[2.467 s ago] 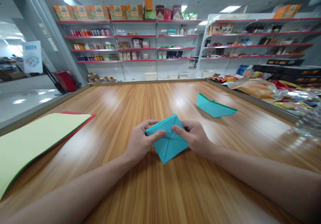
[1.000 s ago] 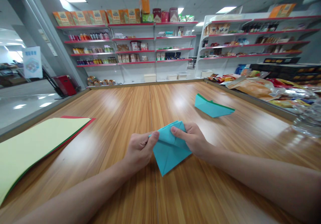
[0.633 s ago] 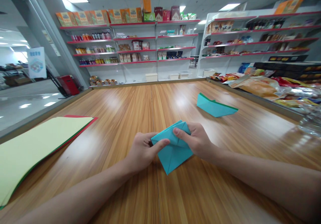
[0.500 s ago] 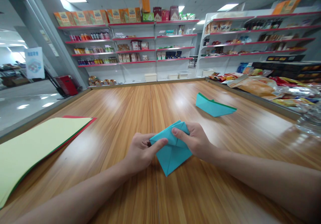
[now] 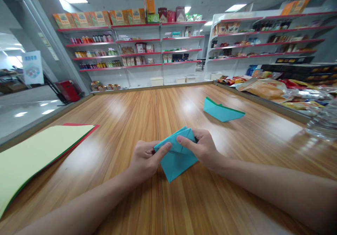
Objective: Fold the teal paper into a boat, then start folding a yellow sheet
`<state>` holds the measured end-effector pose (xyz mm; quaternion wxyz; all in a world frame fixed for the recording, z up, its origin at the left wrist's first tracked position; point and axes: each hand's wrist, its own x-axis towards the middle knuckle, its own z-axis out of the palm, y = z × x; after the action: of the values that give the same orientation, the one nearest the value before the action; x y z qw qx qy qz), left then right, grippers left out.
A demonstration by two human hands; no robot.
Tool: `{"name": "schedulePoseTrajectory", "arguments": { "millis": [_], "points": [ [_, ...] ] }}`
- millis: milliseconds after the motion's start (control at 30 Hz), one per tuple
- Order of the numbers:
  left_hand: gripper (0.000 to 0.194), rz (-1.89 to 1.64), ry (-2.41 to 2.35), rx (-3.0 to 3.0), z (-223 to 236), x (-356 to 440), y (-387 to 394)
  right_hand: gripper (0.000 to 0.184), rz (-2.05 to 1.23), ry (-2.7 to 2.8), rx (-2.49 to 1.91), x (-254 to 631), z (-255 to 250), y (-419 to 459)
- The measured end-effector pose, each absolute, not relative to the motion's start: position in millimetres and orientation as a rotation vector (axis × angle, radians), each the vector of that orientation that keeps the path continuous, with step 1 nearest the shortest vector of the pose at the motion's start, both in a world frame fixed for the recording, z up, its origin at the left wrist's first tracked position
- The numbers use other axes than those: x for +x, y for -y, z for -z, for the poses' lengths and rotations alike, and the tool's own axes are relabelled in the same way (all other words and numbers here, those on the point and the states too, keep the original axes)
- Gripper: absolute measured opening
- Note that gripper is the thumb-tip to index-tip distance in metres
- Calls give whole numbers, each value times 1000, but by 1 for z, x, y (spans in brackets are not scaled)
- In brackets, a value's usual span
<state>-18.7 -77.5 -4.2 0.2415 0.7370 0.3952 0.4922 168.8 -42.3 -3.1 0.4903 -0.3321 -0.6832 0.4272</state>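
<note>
A folded teal paper (image 5: 176,161) lies in the middle of the wooden table (image 5: 118,122), its lower point aimed toward me. My left hand (image 5: 144,159) pinches its left corner, thumb on top and fingers curled beneath. My right hand (image 5: 204,149) grips the upper right flap, thumb pressed on the fold and fingers wrapped behind. The top flaps are lifted slightly off the table. A second teal folded paper (image 5: 222,110) rests farther back on the right, apart from both hands.
A stack of coloured sheets (image 5: 39,150), pale yellow on top with red and green beneath, lies at the left. Snack bags (image 5: 268,89) fill a tray along the right edge. Store shelves (image 5: 137,45) with goods stand behind the table.
The flat teal diamond has been lifted at its top, with the upper flaps folded down and pinched. Both hands have closed in on the upper corners.
</note>
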Motion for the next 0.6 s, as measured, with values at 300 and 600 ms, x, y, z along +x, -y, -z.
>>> {"name": "schedulePoseTrajectory", "arguments": {
  "millis": [300, 600],
  "points": [
    [36, -1428, -1042, 2082, 0, -15, 83, 32, -950, 1671, -795, 169, 1, 44],
    [34, -1345, -1152, 1880, 4, -15, 84, 33, -895, 1688, -830, 169, -3, 46]
  ]
}}
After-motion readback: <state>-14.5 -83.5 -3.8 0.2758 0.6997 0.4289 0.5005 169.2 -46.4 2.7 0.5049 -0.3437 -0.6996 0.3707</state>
